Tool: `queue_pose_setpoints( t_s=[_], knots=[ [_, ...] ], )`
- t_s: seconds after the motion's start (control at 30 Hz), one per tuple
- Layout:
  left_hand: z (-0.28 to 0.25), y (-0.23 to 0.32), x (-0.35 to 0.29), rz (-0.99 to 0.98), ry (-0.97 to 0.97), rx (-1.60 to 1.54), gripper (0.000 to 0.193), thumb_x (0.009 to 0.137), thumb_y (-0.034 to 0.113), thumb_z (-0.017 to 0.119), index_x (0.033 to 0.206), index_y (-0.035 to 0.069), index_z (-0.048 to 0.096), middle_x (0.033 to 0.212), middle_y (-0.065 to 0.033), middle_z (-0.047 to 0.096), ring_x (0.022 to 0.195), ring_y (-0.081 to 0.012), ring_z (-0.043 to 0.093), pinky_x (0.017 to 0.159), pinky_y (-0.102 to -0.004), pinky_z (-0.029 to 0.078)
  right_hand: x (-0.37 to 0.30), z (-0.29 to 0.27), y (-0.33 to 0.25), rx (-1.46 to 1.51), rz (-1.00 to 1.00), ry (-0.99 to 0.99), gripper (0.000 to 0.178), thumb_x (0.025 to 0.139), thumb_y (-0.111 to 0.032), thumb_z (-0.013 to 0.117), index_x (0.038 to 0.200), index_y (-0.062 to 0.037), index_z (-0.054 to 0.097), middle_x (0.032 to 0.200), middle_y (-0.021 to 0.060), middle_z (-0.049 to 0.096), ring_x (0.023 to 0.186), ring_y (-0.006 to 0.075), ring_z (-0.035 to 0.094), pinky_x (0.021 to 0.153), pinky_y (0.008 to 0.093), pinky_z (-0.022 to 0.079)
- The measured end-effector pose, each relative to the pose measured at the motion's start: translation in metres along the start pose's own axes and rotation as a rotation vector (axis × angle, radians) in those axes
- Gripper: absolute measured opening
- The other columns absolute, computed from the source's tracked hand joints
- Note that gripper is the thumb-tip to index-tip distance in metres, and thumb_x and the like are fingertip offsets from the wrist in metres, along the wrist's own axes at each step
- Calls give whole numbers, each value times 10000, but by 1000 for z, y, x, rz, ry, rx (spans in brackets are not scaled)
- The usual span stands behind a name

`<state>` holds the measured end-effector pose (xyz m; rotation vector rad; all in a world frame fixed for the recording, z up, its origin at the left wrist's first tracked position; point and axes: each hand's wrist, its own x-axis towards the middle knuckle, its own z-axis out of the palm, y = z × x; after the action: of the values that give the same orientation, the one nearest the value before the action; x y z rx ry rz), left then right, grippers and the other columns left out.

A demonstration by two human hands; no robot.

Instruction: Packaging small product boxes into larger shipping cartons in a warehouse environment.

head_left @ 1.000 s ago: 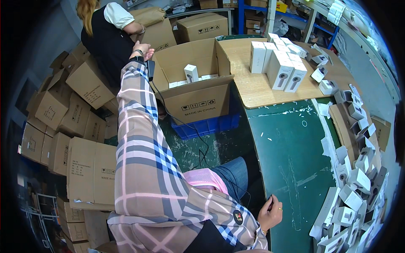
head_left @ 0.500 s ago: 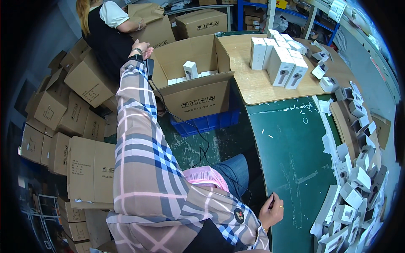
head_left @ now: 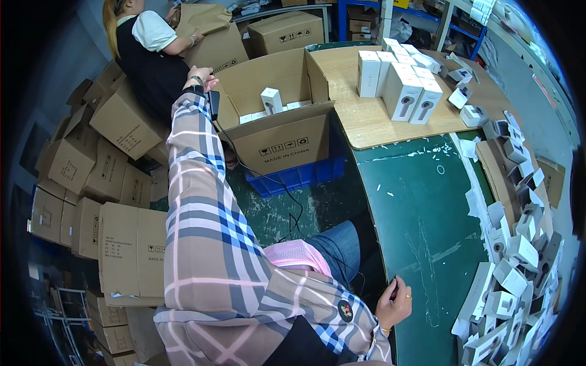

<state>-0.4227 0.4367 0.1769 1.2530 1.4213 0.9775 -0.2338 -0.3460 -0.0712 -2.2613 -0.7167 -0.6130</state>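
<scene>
My left arm reaches out in a plaid sleeve, and my left hand [head_left: 203, 78] hovers at the left rim of an open carton [head_left: 281, 145]. Its fingers look partly spread, with nothing seen in them. A black device [head_left: 213, 105] on a cable sits by that wrist. Inside the carton, one small white box [head_left: 271, 101] stands tilted above several others. My right hand [head_left: 394, 303] rests at the near edge of the green table [head_left: 421, 226], fingers curled; whatever they may hold is hidden.
The carton sits on a blue crate [head_left: 299, 177]. Several white boxes [head_left: 403, 91] stand on a wooden board [head_left: 348, 85]. Opened white boxes [head_left: 503, 277] heap along the table's right side. Brown cartons [head_left: 131, 244] are stacked at left. A co-worker [head_left: 143, 58] handles a carton at the back.
My left hand stays by the carton's rim, its raised fingers now lower and more bent. The co-worker's arms have shifted slightly. My right hand has hardly moved.
</scene>
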Motion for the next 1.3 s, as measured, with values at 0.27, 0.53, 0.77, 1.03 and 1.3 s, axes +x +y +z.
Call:
queue_pose_setpoints(
  t_s=[0.27, 0.53, 0.77, 1.03, 1.3],
  knots=[
    [3, -4, 1, 19, -44, 30, 996, 1034, 158, 655, 1698, 271, -78, 1099, -117, 665, 757, -253, 747, 539, -340, 605, 0, 0, -2, 5, 13, -11, 103, 938, -66, 746, 1039, -86, 761, 712, 64, 538, 590, 249, 543, 537, 398, 415],
    [88, 1, -25, 333, -541, 215, 559, 1063, 331, 662, 1592, 313, 482, 1022, -22, 751, 819, -144, 731, 669, -284, 607, 6, 0, -2, 7, -23, 17, 102, 945, -32, 733, 1040, -63, 755, 714, 61, 558, 551, 209, 524, 517, 359, 405],
    [312, 78, -258, 891, -993, 675, 658, 1081, 285, 634, 1668, 339, 340, 936, -79, 771, 759, -118, 729, 647, -271, 615, 14, 3, -4, 16, -36, 7, 102, 939, -40, 734, 1029, -79, 760, 713, 51, 553, 547, 202, 516, 522, 356, 405],
    [273, 8, -277, 975, -707, -245, 461, 1066, 231, 657, 1477, 36, 580, 1068, -90, 764, 862, -140, 744, 725, -266, 613, 10, 3, -4, 65, 15, -9, 96, 934, -62, 744, 1022, -93, 767, 740, 48, 593, 581, 207, 560, 546, 358, 437],
    [-13, -105, -107, 409, 282, -779, 911, 959, 661, 683, 1472, -60, 466, 1390, -189, 576, 1197, -256, 621, 1001, -375, 512, 44, 7, -44, 388, 13, -105, 134, 973, -49, 731, 1105, -36, 755, 791, 46, 635, 645, 125, 572, 573, 291, 438]
  ],
)
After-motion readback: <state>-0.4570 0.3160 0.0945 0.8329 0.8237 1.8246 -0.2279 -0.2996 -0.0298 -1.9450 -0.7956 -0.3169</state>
